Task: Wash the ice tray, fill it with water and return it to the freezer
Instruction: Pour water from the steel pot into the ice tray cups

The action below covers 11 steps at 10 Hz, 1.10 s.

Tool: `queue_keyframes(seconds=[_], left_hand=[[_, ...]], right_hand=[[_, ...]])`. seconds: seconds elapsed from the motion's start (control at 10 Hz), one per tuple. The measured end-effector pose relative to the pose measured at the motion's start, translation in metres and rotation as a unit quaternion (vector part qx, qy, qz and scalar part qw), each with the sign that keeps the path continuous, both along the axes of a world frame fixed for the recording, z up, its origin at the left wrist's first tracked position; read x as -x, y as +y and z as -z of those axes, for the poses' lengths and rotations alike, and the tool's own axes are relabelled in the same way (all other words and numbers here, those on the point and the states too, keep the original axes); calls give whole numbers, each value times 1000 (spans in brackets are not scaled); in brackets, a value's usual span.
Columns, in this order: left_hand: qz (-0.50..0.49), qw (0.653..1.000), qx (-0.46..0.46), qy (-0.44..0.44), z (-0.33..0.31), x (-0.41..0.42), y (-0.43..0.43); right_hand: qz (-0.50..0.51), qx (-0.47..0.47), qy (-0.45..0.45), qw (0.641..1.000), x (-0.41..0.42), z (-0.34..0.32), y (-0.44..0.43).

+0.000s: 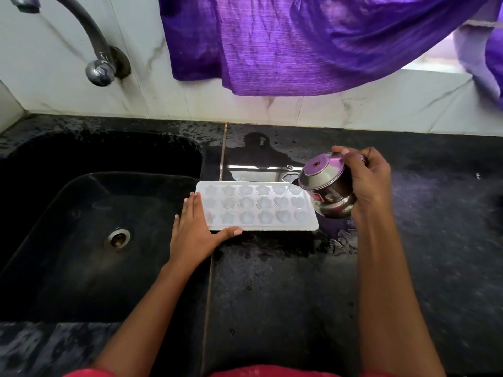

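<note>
One white ice tray [272, 227] lies flat on the wet black table [272, 281]; 18 moulds, three rows of six. Two hands in view. Left hand [196, 229] rests on the tray's left end, fingers straight, thumb along the near edge. Right hand [364, 183] grips one steel pot [326, 191], tilted over the tray's far right corner, thin water stream at its lip. One sink [81, 268] with one drain [117, 238] left of the tray. One tap [100, 58] and one purple cloth [299, 44] beyond the tray.

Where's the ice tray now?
Head view, centre: the ice tray lies on the counter right of the sink, left hand at its left end, steel pot tilted over its right end.
</note>
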<state>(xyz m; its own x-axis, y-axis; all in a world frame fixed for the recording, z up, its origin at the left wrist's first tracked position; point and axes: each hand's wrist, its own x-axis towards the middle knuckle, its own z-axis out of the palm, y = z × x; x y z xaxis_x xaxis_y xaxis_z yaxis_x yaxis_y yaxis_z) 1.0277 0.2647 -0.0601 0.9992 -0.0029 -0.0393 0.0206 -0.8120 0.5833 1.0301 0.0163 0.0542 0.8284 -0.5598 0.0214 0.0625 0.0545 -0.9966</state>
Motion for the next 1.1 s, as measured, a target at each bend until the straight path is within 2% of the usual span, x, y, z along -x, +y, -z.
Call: queue_keyframes(seconds=[1.1], left_hand=[[2,1000,0,5,-2,1,1]], right_hand=[[0,31,-13,999,-1,-8,1]])
